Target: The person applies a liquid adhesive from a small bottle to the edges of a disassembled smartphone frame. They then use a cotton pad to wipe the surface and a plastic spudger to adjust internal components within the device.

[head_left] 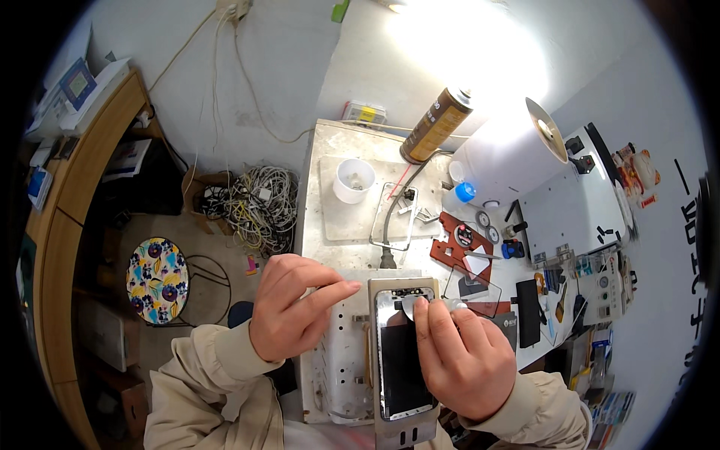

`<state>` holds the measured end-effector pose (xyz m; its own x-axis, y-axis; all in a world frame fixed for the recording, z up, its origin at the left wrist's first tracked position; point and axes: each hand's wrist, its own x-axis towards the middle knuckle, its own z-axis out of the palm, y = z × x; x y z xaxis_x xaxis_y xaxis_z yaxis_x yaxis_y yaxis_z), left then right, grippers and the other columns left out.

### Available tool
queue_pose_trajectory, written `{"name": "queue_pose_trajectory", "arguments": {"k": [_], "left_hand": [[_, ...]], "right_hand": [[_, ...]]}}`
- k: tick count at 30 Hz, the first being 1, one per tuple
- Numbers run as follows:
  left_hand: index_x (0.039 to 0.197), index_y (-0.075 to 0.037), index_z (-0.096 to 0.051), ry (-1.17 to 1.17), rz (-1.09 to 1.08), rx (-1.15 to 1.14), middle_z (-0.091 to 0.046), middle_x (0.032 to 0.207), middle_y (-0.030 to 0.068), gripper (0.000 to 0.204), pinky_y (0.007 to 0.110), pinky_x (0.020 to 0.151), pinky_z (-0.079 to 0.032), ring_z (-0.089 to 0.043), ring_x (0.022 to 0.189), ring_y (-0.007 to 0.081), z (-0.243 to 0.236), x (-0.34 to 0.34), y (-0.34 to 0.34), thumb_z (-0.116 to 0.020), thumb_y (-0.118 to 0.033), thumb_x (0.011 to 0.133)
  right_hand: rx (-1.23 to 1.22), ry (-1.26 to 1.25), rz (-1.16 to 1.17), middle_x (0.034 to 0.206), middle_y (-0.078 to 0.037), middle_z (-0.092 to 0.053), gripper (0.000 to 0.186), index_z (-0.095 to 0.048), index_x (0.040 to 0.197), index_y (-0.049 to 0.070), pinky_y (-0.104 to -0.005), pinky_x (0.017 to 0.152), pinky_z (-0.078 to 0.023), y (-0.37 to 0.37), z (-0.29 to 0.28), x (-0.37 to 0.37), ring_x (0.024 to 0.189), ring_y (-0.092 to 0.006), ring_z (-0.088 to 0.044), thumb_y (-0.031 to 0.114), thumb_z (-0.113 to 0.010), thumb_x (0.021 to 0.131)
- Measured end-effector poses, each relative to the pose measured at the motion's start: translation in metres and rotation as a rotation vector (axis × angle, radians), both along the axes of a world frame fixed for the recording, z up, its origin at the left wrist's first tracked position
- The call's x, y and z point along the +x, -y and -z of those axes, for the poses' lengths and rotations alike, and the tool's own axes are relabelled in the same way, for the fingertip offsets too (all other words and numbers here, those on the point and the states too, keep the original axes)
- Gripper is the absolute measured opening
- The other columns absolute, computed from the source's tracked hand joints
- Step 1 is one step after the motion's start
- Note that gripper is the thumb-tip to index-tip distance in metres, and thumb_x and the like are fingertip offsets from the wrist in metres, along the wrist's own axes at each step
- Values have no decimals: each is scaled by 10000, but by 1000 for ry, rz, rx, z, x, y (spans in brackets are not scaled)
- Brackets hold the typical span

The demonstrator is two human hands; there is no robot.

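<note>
A smartphone [398, 364] with a dark screen and a silvery, exposed upper part lies on a metal plate fixture [405, 433] in front of me. My right hand [466, 355] is closed over the phone's upper right. Its fingers pinch a thin, rounded, silvery-white piece [409, 307] against the phone's top area; its exact kind is unclear. To the left of the phone, my left hand [294, 309] hovers with two fingers stretched toward the fixture's edge. Nothing shows between them, and its thumb is mostly hidden.
A white cup [354, 181], a thin frame [391, 217] and a cable stand behind the phone. Beyond are a spray can [437, 126] and a white cylinder [504, 159]. Right lie a red-brown mat [447, 250] and small tools. Bundled cables [262, 206] and a patterned stool [157, 280] are left.
</note>
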<state>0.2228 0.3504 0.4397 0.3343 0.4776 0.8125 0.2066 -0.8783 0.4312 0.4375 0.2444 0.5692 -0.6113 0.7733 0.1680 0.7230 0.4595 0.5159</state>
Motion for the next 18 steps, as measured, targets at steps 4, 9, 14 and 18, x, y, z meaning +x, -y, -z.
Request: {"name": "queue_pose_trajectory", "arguments": {"k": [4, 9, 14, 18], "left_hand": [[1195, -77, -761, -5, 18, -28, -681, 1061, 59, 470, 400, 825, -492, -645, 934, 277, -4, -1, 2, -689, 75, 756], [1282, -20, -709, 114, 293, -574, -721, 1110, 106, 342, 352, 833, -562, -706, 959, 245, -49, -2, 8, -701, 12, 942], [1391, 18, -647, 158, 880, -1233, -744, 1146, 84, 421, 280, 867, -593, -722, 1010, 128, -96, 23, -15, -751, -121, 1007], [1308, 57, -656, 73, 703, -1297, -756, 1093, 116, 324, 317, 877, -605, -754, 982, 200, -112, 23, -25, -718, -11, 998]], "right_hand": [[-39, -75, 4, 1026, -88, -692, 298, -772, 1119, -38, -272, 681, -527, 6, -11, 6, 815, -181, -641, 76, -713, 849], [102, -110, -268, 1050, -73, -723, 230, -783, 1089, 5, -322, 785, -589, -12, -35, 29, 909, -187, -701, 107, -724, 892], [265, -34, -512, 1069, -48, -742, 173, -811, 1051, 72, -342, 862, -604, -44, -45, 44, 937, -193, -719, 113, -735, 901], [446, -114, -393, 1119, -80, -755, 270, -768, 1169, 73, -343, 870, -597, -61, -50, 53, 966, -216, -736, 110, -743, 903]]}}
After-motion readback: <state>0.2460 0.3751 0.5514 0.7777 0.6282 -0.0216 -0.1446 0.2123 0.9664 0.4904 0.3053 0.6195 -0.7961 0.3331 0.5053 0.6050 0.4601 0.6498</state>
